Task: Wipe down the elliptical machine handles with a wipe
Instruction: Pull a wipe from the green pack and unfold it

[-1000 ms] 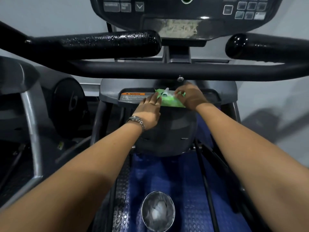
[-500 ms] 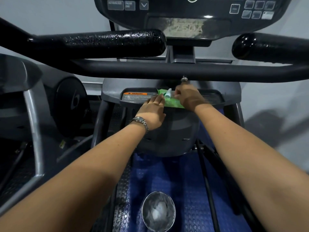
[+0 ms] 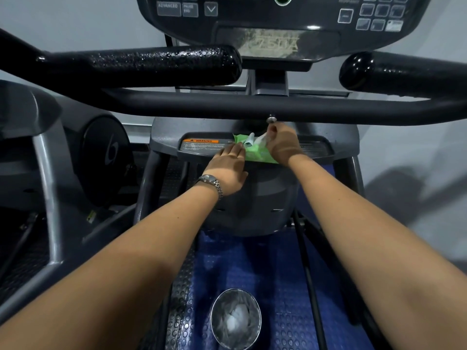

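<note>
A green pack of wipes (image 3: pixel 255 154) lies on the grey shelf (image 3: pixel 202 147) of the elliptical, below the console. My left hand (image 3: pixel 228 165) presses flat on the pack's left edge. My right hand (image 3: pixel 284 144) pinches a white wipe (image 3: pixel 260 140) that sticks out of the pack's top. Two black padded handles cross the view above: the left handle (image 3: pixel 156 65), beaded with droplets, and the right handle (image 3: pixel 404 73). A thinner black crossbar (image 3: pixel 227 104) runs under them.
The console (image 3: pixel 278 18) with buttons fills the top. A small metal bin (image 3: pixel 236 319) holding crumpled white wipes stands on the blue studded floor mat (image 3: pixel 278 286). Another grey machine (image 3: pixel 38 147) stands at the left, and a pale wall at the right.
My right hand has risen from the pack's top towards the crossbar, drawing the white wipe further out. My left hand has stayed on the pack.
</note>
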`<control>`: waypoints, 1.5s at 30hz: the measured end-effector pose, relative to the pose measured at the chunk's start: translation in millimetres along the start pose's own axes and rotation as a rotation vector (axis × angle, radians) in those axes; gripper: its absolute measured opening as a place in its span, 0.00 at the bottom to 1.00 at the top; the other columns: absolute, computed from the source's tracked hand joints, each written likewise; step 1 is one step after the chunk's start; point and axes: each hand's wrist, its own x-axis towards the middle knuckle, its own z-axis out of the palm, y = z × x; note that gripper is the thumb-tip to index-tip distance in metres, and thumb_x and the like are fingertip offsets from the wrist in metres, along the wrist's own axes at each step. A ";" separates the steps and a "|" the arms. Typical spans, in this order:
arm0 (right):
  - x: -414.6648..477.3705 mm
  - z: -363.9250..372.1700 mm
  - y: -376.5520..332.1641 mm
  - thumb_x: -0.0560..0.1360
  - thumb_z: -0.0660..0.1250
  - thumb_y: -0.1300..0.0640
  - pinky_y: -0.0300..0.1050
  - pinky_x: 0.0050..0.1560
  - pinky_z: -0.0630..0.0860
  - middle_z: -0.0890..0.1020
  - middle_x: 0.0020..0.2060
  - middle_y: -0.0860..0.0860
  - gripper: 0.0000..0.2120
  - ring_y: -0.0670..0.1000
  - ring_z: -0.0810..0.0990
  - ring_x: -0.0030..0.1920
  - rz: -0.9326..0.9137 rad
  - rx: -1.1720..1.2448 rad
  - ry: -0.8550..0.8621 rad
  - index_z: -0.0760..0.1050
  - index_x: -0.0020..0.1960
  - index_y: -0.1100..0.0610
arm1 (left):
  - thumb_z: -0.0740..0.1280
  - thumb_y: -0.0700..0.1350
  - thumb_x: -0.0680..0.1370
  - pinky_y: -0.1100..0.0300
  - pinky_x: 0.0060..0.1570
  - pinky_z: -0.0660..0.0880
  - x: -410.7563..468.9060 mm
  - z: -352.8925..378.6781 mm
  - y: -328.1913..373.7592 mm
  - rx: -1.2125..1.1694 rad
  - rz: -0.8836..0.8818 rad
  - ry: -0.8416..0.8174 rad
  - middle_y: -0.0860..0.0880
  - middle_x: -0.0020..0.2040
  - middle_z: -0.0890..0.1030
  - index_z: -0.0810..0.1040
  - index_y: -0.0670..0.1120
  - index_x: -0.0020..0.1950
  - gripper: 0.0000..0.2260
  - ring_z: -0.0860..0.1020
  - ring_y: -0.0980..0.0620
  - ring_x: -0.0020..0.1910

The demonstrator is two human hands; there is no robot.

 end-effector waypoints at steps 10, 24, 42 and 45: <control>-10.8 -20.0 -6.0 0.82 0.53 0.64 0.57 0.51 0.79 0.74 0.55 0.58 0.12 0.56 0.74 0.50 0.330 0.462 0.153 0.67 0.63 0.66 | 0.60 0.54 0.78 0.49 0.73 0.52 -3.3 -9.1 3.7 -0.013 -0.034 -0.114 0.45 0.77 0.49 0.50 0.40 0.76 0.34 0.48 0.45 0.76; -80.6 -28.8 -25.8 0.75 0.57 0.72 0.29 0.33 0.69 0.74 0.37 0.49 0.10 0.47 0.72 0.37 0.205 0.402 -0.086 0.70 0.49 0.59 | 0.65 0.50 0.77 0.50 0.60 0.71 -48.2 -44.1 39.4 -0.420 -0.077 0.174 0.43 0.67 0.69 0.64 0.43 0.70 0.24 0.70 0.45 0.62; -247.9 -47.3 -70.7 0.76 0.59 0.64 0.43 0.37 0.69 0.74 0.36 0.50 0.07 0.50 0.72 0.38 0.226 0.360 -0.231 0.72 0.43 0.56 | 0.72 0.44 0.72 0.61 0.39 0.67 -233.0 -59.9 60.8 -0.435 -0.007 -0.084 0.50 0.40 0.71 0.74 0.43 0.39 0.08 0.74 0.48 0.41; -279.2 -45.7 -74.3 0.76 0.57 0.65 0.40 0.36 0.68 0.73 0.36 0.48 0.07 0.48 0.70 0.38 0.254 0.354 -0.156 0.71 0.43 0.56 | 0.74 0.56 0.68 0.56 0.37 0.71 -266.6 -50.7 63.5 -0.436 0.014 -0.153 0.51 0.39 0.73 0.75 0.44 0.32 0.17 0.73 0.50 0.38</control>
